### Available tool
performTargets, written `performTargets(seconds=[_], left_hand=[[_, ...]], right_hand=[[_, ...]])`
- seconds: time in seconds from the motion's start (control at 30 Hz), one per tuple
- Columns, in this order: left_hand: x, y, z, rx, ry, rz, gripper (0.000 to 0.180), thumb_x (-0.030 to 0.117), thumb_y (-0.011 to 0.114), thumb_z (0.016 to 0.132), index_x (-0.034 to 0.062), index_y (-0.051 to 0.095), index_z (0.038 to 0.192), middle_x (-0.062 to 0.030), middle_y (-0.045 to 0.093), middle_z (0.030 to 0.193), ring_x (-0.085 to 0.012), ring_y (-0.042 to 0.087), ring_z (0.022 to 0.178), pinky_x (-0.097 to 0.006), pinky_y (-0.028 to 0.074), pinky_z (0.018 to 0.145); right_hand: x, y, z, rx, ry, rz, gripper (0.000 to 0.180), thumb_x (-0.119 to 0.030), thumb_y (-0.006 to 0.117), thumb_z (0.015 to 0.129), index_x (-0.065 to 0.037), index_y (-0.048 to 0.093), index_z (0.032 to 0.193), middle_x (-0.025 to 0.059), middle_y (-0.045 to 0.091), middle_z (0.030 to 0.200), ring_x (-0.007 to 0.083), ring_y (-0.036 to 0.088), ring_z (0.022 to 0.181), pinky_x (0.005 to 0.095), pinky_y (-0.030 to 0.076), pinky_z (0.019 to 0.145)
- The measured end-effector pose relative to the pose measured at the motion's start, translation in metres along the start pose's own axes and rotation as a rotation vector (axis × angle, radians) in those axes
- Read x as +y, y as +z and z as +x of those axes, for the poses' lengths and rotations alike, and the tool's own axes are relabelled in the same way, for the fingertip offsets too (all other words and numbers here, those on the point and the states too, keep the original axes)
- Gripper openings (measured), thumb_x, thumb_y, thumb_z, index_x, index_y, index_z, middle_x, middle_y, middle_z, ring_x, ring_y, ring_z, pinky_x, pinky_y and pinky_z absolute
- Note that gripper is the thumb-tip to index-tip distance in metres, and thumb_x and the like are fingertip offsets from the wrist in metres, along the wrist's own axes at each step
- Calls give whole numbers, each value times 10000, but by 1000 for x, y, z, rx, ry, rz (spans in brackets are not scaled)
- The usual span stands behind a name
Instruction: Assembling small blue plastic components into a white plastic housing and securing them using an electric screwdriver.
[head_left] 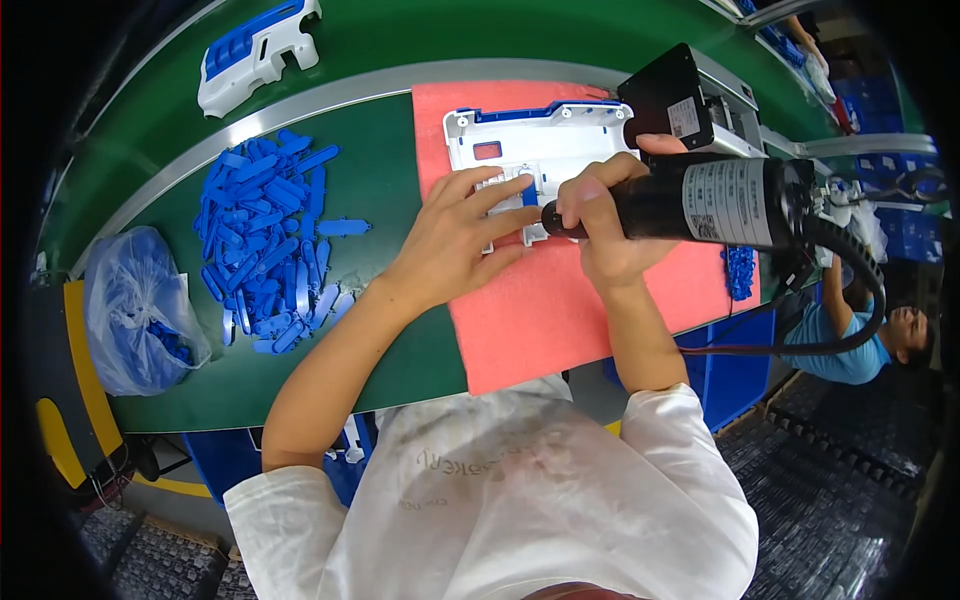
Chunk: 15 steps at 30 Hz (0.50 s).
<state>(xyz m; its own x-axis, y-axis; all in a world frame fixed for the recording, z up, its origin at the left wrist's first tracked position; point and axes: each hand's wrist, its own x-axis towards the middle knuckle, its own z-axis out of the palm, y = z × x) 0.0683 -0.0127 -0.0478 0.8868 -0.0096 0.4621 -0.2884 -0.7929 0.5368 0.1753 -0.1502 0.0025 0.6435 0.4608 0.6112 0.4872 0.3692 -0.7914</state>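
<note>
A white plastic housing (585, 143) with blue edging lies on a pink foam mat (545, 320) in front of me. My right hand (608, 228) grips a black electric screwdriver (665, 200), held nearly level with its nose pointing left at the housing's near part. Over that same part, my left hand (450, 240) rests with fingers spread, its fingertips around a small blue piece (530, 193) set in the white plastic. The screwdriver's tip is hidden by my fingers.
Left on the green bench lie a heap of blue plastic strips (265, 225) and a clear bag (140, 310). A white-and-blue housing (258, 55) sits at the far left. Small blue parts (739, 272) lie right, below the screwdriver's cable (865, 310). A black device (668, 100) stands behind; a co-worker (850, 335) is farther right.
</note>
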Motion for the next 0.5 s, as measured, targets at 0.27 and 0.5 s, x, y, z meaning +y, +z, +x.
performTargets(seconds=[0.27,0.5], left_hand=[[-2,1,-2,28,-7,-9,398,197,768,713,80,685,1084,-55,598,1279,-305,497,1207,-445,413,998],[1,2,-4,10,-37,-50,351,185,768,710,63,698,1031,-56,603,1281,-301,489,1225,-445,409,1005]], right_hand=[[7,-8,-11,-125,-44,-140,522,121,516,811,-84,283,1230,65,496,694,143,512,516,328,497,541],[-1,-2,-25,-34,24,-37,431,50,652,785,-4,361,1099,29,584,738,90,574,668,243,471,689]])
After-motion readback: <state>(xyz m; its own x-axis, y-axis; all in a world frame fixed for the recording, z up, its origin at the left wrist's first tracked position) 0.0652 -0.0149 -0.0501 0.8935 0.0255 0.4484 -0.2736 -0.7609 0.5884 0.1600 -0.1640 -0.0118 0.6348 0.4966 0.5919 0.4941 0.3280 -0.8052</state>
